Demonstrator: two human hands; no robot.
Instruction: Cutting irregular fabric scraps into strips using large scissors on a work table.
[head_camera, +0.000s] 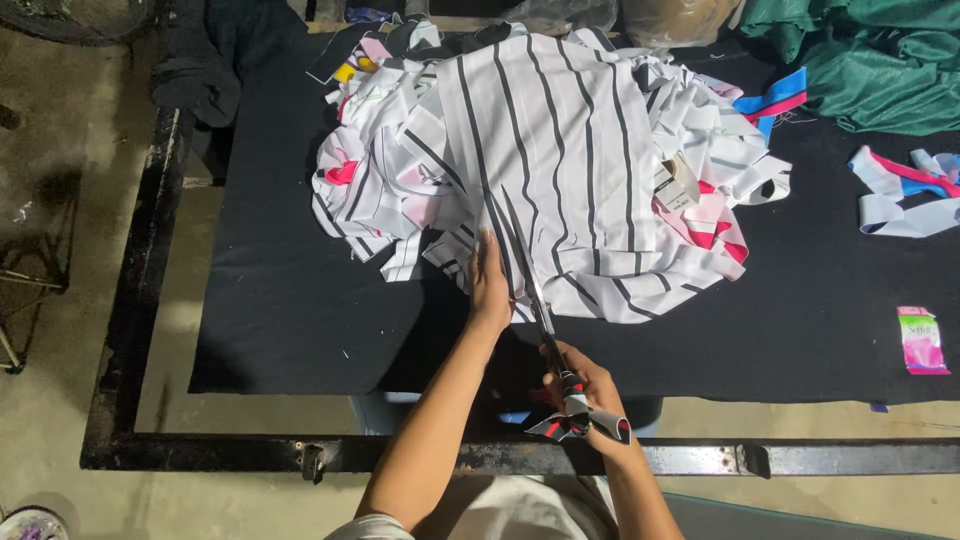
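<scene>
Head view, looking straight down — the striped fabric (560, 140) sits in the upper middle of the frame, a white piece with thin black lines, draped over a heap of cut strips (385, 190) on the black table cover (280, 300). The left hand (489, 285) lies flat near the fabric's lower edge, fingers stretched out and pressing down, palm on the cloth, holding nothing. Just right of it the scissors (545, 325) run up from lower centre, blades pointing into the fabric's hem. The right hand (585, 385) is closed around the scissor handles, which look wrapped in striped cloth scraps.

This fabric looks light and very soft — it folds, ripples and bunches where it lies, so it likely slides and puckers under a blade unless pinned. Best held flat right beside the cut line, as the left hand does, or pinched at the free lower edge to keep it taut. It seems smooth, perhaps a little slippery on the dark cover.

Elsewhere: pink and blue offcuts (905, 185) lie at the right edge, green cloth (880, 60) is piled in the upper right corner, and a small pink packet (921, 340) rests alone at the right. A dark metal table frame (700, 458) runs along the bottom.
</scene>
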